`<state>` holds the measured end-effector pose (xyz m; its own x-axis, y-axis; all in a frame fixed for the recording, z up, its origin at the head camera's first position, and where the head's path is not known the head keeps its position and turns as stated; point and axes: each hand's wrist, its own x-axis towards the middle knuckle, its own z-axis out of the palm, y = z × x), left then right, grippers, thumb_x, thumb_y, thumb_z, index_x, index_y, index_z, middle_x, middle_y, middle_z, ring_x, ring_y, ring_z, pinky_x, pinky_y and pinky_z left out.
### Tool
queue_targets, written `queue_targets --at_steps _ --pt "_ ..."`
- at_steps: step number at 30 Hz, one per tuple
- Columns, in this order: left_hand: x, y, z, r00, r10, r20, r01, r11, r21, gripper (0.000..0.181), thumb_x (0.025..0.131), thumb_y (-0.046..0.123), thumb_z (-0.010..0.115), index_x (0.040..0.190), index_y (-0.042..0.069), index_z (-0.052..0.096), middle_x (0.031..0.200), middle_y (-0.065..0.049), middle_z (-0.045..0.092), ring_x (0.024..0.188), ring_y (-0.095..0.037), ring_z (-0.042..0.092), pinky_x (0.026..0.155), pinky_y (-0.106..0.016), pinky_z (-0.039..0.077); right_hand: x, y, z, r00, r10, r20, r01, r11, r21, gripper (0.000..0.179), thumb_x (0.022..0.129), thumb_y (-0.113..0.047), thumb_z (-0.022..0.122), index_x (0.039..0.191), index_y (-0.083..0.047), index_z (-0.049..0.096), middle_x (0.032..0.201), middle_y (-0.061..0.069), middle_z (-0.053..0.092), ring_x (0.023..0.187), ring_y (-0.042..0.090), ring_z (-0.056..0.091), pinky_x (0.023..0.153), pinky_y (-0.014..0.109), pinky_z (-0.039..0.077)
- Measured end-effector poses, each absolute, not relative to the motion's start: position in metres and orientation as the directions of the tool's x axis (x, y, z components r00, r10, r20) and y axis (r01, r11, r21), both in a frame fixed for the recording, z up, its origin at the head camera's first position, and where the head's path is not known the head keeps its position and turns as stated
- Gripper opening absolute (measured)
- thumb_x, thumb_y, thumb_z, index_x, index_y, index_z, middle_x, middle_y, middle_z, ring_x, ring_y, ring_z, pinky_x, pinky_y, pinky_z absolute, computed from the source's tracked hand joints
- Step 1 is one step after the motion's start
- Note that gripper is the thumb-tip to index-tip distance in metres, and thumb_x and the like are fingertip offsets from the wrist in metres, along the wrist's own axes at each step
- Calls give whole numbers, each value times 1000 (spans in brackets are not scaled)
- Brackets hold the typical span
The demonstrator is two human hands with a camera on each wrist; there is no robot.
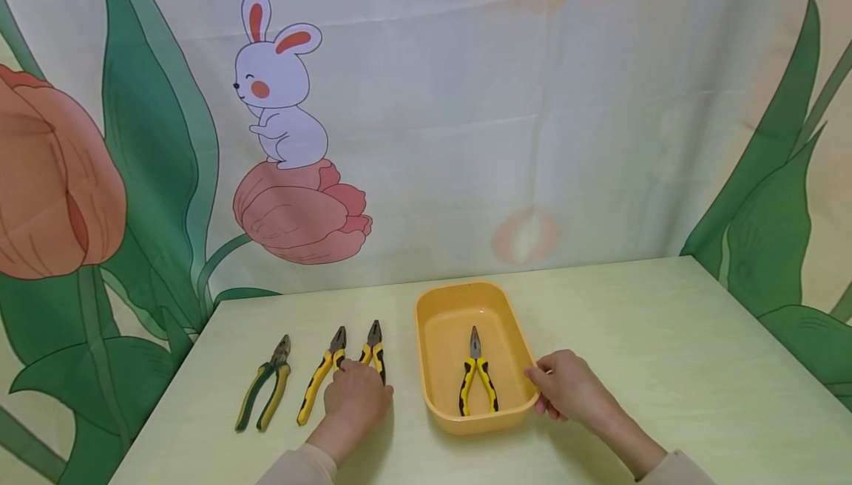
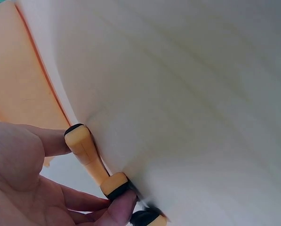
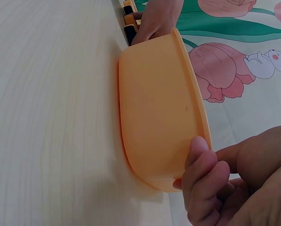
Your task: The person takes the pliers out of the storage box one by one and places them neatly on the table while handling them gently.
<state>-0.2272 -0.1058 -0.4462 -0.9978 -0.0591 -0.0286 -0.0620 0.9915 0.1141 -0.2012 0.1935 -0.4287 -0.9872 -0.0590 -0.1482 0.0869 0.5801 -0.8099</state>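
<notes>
My left hand [image 1: 359, 396] grips the handles of the rightmost pliers [image 1: 376, 333] in a row on the table. In the left wrist view, thumb and fingers close around their yellow-and-black handles [image 2: 87, 153]. Just left of that hand lie combination pliers [image 1: 311, 395], also yellow and black, partly hidden by it. With thumb and fingers, my right hand [image 1: 572, 389] pinches the right rim of a yellow plastic tray [image 1: 442, 367]. Inside the tray lie long-nose pliers [image 1: 475, 344], handles spread toward me. The right wrist view shows the tray's outer wall [image 3: 154, 108].
Pliers with green-and-yellow handles [image 1: 246, 405] lie at the left of the row, jaws pointing away. Behind the pale wooden table [image 1: 665, 337] hangs a curtain [image 1: 433, 137] printed with tulips and a rabbit.
</notes>
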Motion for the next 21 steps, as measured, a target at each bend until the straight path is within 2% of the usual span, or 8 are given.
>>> queue_targets --at_steps 21 --pt "-225 -107 -446 -999 -38 -4 -38 995 94 48 94 35 75 90 -12 65 83 -18 48 75 -31 57 59 -44 53 -201 194 -430 -989 -70 -133 67 586 -808 23 103 -9 60 84 0 68 55 7 60 41 12 47 41 23 39"
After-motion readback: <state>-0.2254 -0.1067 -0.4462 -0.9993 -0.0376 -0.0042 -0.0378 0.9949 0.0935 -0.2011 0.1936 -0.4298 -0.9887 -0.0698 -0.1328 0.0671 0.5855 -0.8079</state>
